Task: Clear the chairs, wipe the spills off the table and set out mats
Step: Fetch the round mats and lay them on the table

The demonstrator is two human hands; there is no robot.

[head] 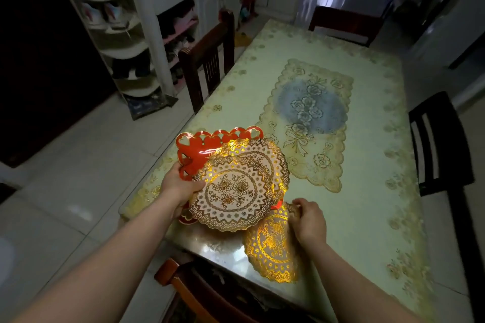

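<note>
Round gold-patterned lace mat [273, 246] lies flat at the near edge of the tabletop, just L of the right hand [308, 223], whose fingers are curled and pinch the mat's far rim. Near the table's near-L corner the left hand [178, 187] holds a stack: thumb on top of a round white-and-gold floral mat [231, 191], other fingers underneath, can't tell how they lie. A second round gold mat [259, 157] shows partly behind the top one, and under both sits a red plastic tray w/ heart-shaped cut-outs [202, 148], its rim sticking out toward the L edge & the far side of the stack. Stack looks tilted and lifted a bit off the surface, though contact w/ the table is not clear. The glossy pale-green table cover w/ gold flower border [367, 204] spans the whole tabletop; in its middle lies a rectangular gold-lace runner w/ a blue-grey oval centre [309, 118]. A brown wooden chair [189, 288] is tucked at the near edge, a dark wooden chair [207, 57] at the L edge, a black slatted chair [438, 139] at the R edge, another dark chair [343, 23] at the far end. White shelves w/ shoes [118, 34] stand far L on the tiled floor.
</note>
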